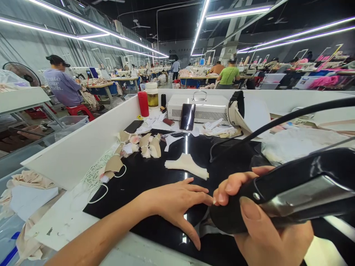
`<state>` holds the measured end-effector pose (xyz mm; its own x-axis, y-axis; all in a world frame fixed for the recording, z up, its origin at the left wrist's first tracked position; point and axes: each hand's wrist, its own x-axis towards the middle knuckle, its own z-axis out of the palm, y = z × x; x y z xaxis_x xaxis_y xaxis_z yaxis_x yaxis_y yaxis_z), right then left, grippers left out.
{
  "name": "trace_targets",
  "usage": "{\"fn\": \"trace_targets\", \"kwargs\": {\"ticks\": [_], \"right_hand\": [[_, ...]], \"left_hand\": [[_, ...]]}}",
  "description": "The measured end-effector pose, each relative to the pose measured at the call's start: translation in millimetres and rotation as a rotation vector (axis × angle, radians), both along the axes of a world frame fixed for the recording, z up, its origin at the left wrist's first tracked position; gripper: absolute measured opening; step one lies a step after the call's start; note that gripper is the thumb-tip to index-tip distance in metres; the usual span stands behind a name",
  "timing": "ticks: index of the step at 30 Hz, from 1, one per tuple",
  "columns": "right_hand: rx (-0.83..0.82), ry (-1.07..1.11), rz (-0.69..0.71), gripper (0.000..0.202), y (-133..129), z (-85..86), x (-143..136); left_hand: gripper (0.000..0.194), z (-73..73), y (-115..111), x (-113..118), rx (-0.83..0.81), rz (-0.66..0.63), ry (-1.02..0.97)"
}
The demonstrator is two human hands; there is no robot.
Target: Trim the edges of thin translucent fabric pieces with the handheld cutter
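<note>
My left hand point(181, 201) is spread over the glossy black board point(155, 177), palm down and holding nothing. Its fingertips reach towards the rounded front end of a black handheld tool with a silver metal strip point(299, 195). Around that tool my right hand point(266, 229) is closed, thumb on the near side. Some pale material shows below the tool's front end, mostly hidden. Beyond my left hand lies a cream stack of cut fabric pieces point(187, 165), and a smaller white cut piece point(171, 141) rests farther back.
Tied fabric bundles point(149, 145) and pale green cord point(97, 171) lie at the left. At the back stand a white vented box point(210, 105), a phone point(188, 116), a red can point(143, 103) and a jar point(152, 96). A thick black cable point(291, 115) arches at right. Co-workers sit beyond the white partition point(91, 138).
</note>
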<state>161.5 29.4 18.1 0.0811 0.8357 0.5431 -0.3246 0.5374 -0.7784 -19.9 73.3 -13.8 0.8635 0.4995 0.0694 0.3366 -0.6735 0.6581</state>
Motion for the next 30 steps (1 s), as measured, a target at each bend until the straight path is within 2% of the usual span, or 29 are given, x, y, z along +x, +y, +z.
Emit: {"fn": "trace_targets", "kwargs": {"ticks": [7, 9, 13, 16, 22, 26, 28, 30], "right_hand": [[-0.011, 0.014, -0.064, 0.037, 1.5, 5.6, 2.4], [-0.033, 0.018, -0.094, 0.038, 2.7, 9.7, 5.4], [-0.056, 0.029, -0.17, 0.039, 6.6, 19.7, 12.4], [-0.057, 0.045, -0.244, 0.04, 10.0, 24.7, 16.4], [-0.066, 0.058, -0.278, 0.039, 13.2, 22.7, 24.6], [-0.045, 0.044, -0.264, 0.036, 12.0, 20.1, 28.2], [-0.022, 0.032, -0.257, 0.036, 11.0, 19.2, 28.8], [-0.011, 0.023, -0.245, 0.036, 9.9, 18.3, 28.7]], "left_hand": [[0.086, 0.0, -0.5, -0.2, -0.007, 0.011, -0.018], [0.072, -1.5, -0.7, -1.7, 0.011, 0.014, -0.069], [0.03, -2.0, -1.7, -5.7, 0.115, -0.007, -0.16], [0.012, 0.9, -3.1, -7.4, 0.144, -0.01, -0.148], [0.011, 8.4, -3.6, -12.6, 0.157, -0.022, -0.116], [0.01, 9.7, 1.9, -23.9, 0.234, 0.008, -0.044], [0.006, 9.2, 4.9, -29.1, 0.32, 0.067, -0.006], [0.012, 8.7, 6.2, -31.2, 0.424, 0.181, 0.038]]}}
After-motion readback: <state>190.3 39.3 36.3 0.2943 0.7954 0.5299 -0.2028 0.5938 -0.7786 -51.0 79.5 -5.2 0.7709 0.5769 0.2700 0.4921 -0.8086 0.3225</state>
